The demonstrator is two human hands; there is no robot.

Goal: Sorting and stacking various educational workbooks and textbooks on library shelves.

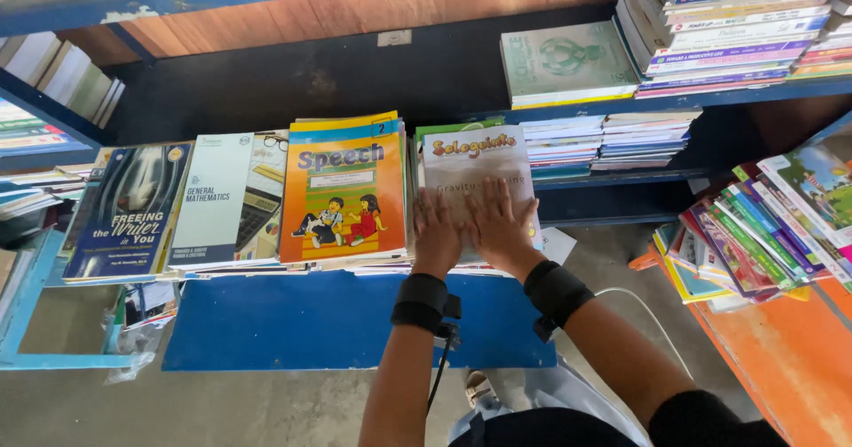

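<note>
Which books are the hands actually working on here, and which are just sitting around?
In hand: grey-white book under left hand and right hand, both pressed flat on its cover.

Lying about: orange book, white maths book, dark blue book, green book on upper shelf.

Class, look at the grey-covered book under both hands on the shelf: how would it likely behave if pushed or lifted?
The grey-covered book is thin and soft-covered, so it would probably flex when lifted. Its cover looks glossy and it tops a loose stack, so a push from the left hand or right hand may slide it. Lying flat, it seems unlikely to tip.
</note>
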